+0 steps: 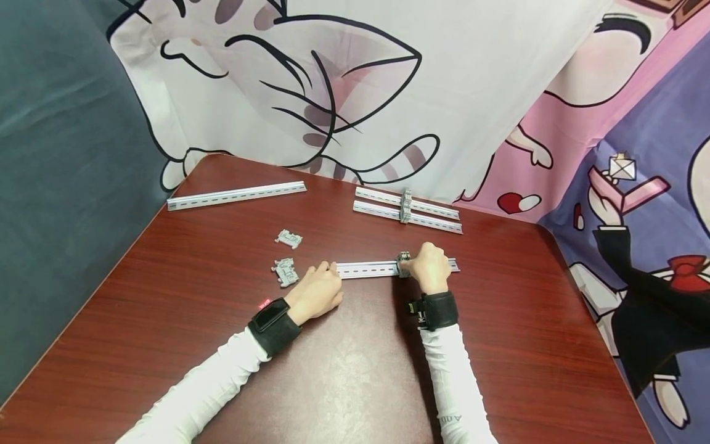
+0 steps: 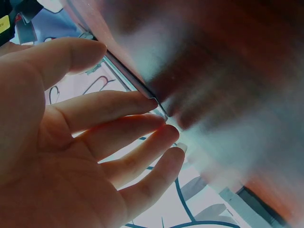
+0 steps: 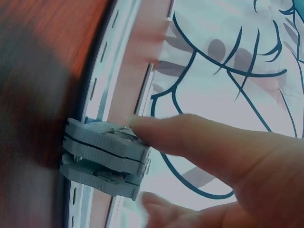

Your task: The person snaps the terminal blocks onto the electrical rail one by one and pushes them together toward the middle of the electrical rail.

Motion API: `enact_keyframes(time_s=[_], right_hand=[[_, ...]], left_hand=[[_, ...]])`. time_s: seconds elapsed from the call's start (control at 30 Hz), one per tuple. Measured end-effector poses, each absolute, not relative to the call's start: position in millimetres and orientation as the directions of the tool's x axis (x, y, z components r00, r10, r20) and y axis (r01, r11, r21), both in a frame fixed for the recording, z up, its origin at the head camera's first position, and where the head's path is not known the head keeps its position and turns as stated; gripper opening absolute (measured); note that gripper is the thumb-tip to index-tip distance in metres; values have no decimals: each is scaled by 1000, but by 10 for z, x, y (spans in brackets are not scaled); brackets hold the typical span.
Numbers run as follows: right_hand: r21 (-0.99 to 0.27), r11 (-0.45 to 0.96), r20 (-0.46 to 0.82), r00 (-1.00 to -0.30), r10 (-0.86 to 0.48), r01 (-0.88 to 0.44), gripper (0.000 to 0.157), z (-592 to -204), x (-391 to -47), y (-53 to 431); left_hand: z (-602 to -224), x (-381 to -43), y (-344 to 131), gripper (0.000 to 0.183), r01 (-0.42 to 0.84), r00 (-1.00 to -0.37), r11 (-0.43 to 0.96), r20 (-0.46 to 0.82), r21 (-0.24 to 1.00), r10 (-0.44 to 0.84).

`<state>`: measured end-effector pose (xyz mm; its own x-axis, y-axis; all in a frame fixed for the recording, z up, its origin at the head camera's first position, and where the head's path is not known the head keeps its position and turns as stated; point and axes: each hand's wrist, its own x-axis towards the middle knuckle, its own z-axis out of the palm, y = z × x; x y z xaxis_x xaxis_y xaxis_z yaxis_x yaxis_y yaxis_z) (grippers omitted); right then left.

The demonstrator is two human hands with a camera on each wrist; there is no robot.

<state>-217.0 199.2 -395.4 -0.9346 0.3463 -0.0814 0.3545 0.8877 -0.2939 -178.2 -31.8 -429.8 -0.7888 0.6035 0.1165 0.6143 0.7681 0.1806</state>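
A slotted metal DIN rail [image 1: 366, 269] lies across the middle of the table. My left hand [image 1: 317, 291] holds its left end; the left wrist view shows the thumb and slightly bent fingers [image 2: 128, 102] along the rail's edge. Grey terminal blocks [image 3: 104, 152] sit side by side across the rail, right of its middle. My right hand [image 1: 431, 267] pinches them, with the thumb on one side and a fingertip by the other. Left of my left hand lie two loose grey terminal blocks, a nearer one [image 1: 285, 272] and a farther one [image 1: 289, 238].
Behind, two parallel rails [image 1: 377, 209] bear a row of terminal blocks [image 1: 406, 206] across them. Another rail [image 1: 238, 195] lies at the back left of the brown table [image 1: 344, 370]. A printed cloth [image 1: 477, 74] hangs along the table's far edge.
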Motion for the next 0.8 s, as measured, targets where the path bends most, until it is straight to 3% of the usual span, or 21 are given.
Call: enact_keyframes(time_s=[0.17,0.4,0.8], right_hand=[[-274,899,-108,-939,325,343,38,-3969,-2173,2004],[-279,914,-43,-954,296,296,33,-3993,-2183,1990],[-318,887,-35,-939,341,334,36,-4086,-2253,2033]], left_hand=[[-4293,-1775,-318,31,614,-789,766,111,191,604],[-4262,-1799,-328,34,608,-790,767,59,205,610],[-4198,-1805,-360,49,558,-813,808,-70,189,578]])
